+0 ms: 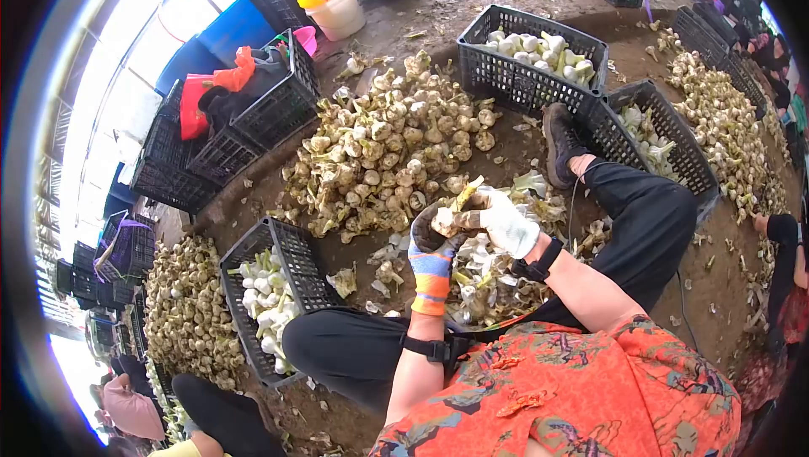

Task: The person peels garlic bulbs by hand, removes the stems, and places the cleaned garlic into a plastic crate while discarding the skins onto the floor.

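Observation:
My left hand [429,242], in an orange and blue glove with dark fingers, is closed around a garlic bulb [442,222]. My right hand [504,221], in a white glove with dark fingertips, is closed at the bulb's side, by its yellowish stem [466,195]. Whether the right fingers also hold a small tool is hidden. Below both hands lies a heap of loose peelings and leaves [493,276], between my legs. Just beyond them rises a large pile of untrimmed garlic [396,145].
Black crates of whitish garlic stand at my left knee [291,267] and ahead on the right [531,90]; another crate [695,149] holds leafy pieces. More crates [270,111] with bags stand at left. A white bucket [337,17] is behind. Other people [135,411] sit at both sides.

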`<act>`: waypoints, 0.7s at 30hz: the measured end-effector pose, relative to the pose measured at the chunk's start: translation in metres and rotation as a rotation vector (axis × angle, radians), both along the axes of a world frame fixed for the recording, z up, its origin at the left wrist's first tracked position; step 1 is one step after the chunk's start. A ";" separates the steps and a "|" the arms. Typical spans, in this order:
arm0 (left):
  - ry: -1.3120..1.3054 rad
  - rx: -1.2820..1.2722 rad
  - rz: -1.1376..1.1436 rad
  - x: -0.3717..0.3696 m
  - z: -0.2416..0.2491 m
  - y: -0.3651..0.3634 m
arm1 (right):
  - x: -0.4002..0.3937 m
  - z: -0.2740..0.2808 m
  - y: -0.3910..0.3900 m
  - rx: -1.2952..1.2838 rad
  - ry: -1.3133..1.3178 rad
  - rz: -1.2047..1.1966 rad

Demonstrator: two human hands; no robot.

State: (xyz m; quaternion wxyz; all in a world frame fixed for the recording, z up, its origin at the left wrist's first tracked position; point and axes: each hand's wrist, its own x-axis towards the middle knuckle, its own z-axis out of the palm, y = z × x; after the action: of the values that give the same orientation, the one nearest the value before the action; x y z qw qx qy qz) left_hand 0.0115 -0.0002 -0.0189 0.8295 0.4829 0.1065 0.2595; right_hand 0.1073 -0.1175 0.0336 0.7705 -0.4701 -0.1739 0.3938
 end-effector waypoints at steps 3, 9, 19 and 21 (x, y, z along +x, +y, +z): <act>-0.016 0.036 0.005 0.000 0.001 -0.001 | 0.008 0.005 -0.006 -0.168 -0.291 0.007; -0.016 0.397 0.082 0.007 -0.018 0.002 | 0.011 -0.022 -0.005 -0.182 -0.173 -0.082; 0.069 -0.276 -0.261 0.007 0.010 0.000 | 0.027 -0.037 -0.017 -0.337 -0.854 -0.174; 0.152 -0.087 -0.155 0.011 0.007 -0.010 | 0.025 -0.052 -0.020 -0.499 -1.019 -0.177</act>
State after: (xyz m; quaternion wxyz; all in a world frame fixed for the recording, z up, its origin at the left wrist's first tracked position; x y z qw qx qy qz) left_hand 0.0222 -0.0098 -0.0123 0.8567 0.4716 0.1428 0.1524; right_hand 0.1324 -0.1378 -0.0184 0.4851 -0.7810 -0.3851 0.0804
